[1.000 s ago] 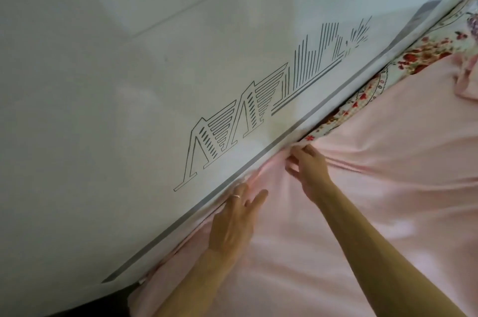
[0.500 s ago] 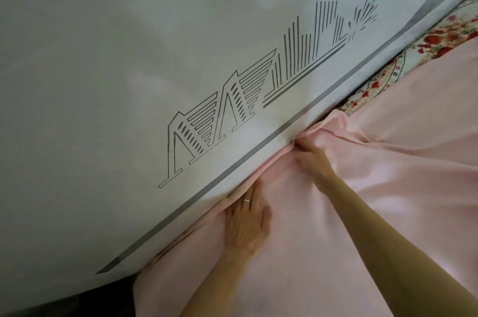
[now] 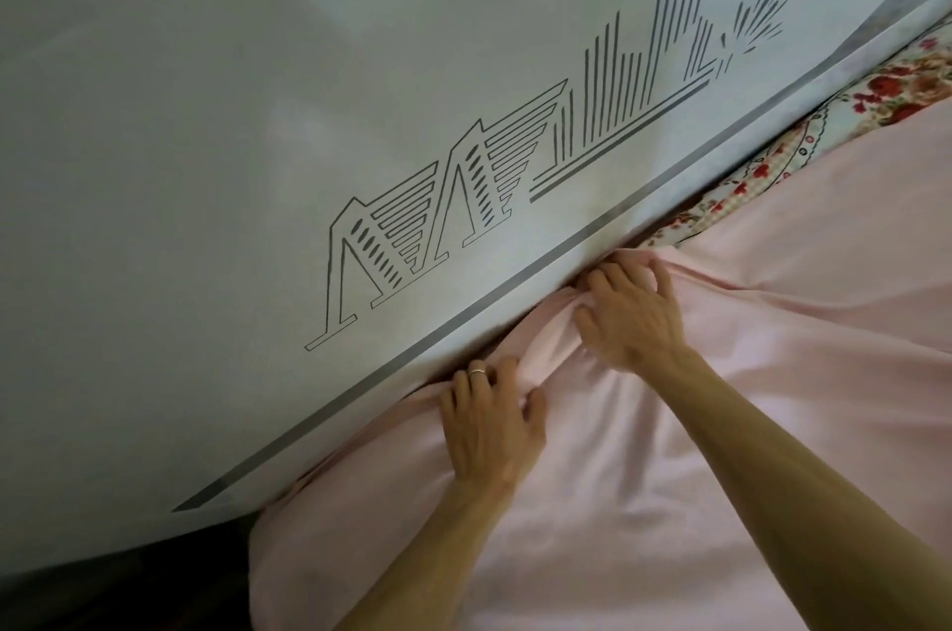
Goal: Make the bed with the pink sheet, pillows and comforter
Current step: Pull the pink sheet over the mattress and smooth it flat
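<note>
Glossy white headboard (image 3: pixel 247 156) fills most of what I see from the head camera, running on a slant from lower left to upper right. A grey line drawing (image 3: pixel 520 166) of slanted bars and upright strokes is printed across it, and a grey stripe (image 3: pixel 515 293) runs beneath that, close to the lower edge. Soft reflections show on its surface. Under the board at lower left lies a dark area (image 3: pixel 118 589) too dim for me to read.

Below the board is the bed, covered across the lower right by the pink sheet (image 3: pixel 783 331). The sheet's upper edge meets the headboard and is bunched into ridges there, with creases fanning out from that spot. At upper right a floral fabric (image 3: pixel 876 99), red blooms on a pale ground, shows between the sheet and the board.

Both bare arms reach in from lower right. The left hand (image 3: pixel 489 424), a ring (image 3: pixel 477 372) on one finger, sits right at the foot of the board; its grip is closed, fingers curled down and thumb pressed in, with a fold of the sheet gathered between them. The right hand (image 3: pixel 636 316) lies just beyond it on the bunched ridge, fingers (image 3: pixel 618 265) spread and bent at the tips against the cloth at the board's edge. I cannot tell whether that grip actually holds the cloth or only presses on it.
</note>
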{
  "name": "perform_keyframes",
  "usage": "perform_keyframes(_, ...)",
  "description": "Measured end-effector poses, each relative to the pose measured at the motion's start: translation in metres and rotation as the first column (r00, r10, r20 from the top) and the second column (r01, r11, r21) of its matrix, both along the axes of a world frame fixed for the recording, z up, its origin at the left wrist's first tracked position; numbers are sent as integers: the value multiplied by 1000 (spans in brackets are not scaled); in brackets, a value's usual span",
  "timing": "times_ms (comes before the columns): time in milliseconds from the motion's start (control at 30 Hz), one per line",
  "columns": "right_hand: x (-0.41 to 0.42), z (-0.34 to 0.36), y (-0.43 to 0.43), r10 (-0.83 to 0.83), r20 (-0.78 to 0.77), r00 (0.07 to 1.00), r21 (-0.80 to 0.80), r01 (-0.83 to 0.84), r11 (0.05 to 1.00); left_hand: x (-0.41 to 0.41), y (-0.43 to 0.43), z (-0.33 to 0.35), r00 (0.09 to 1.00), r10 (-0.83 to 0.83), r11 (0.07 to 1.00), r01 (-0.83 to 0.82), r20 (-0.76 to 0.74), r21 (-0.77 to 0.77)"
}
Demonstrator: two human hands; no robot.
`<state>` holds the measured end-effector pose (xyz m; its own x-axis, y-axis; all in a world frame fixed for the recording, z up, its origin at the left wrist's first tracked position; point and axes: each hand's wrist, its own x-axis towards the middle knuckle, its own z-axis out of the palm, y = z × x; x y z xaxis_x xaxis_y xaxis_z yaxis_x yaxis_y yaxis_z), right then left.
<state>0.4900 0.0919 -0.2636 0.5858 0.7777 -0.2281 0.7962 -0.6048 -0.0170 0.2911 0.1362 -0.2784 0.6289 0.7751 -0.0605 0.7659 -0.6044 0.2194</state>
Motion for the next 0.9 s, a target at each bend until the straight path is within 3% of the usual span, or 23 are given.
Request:
perform_keyframes(200, 11, 26, -7, 163, -60, 985, -89, -168, 982, -8, 6, 1, 996, -21, 999, 25, 91, -46)
perform_keyframes(433, -12, 27, -14, 355, -69, 932, -6, -356, 934, -25, 18, 5, 982, -120, 991, 126, 145, -37)
perform_keyframes(567, -12, 14, -13, 288, -13, 958, -42, -288, 957, -68, 38, -1, 991, -128, 991, 129, 45, -22)
perform_keyframes(700, -30, 2, 1, 56, 2, 998, -99, -56, 994, -131, 56, -4, 997, -60, 997, 58, -48, -40)
perform_keyframes(800, -67, -5, 11, -74, 28, 997, 14, 73, 997, -157, 54, -2, 999, -19, 999, 17, -46, -32)
perform_keyframes(900, -114, -2, 12, 24, 2, 1000, 163, -24, 986, -159, 50, 5, 998, 33, 997, -36, -47, -62)
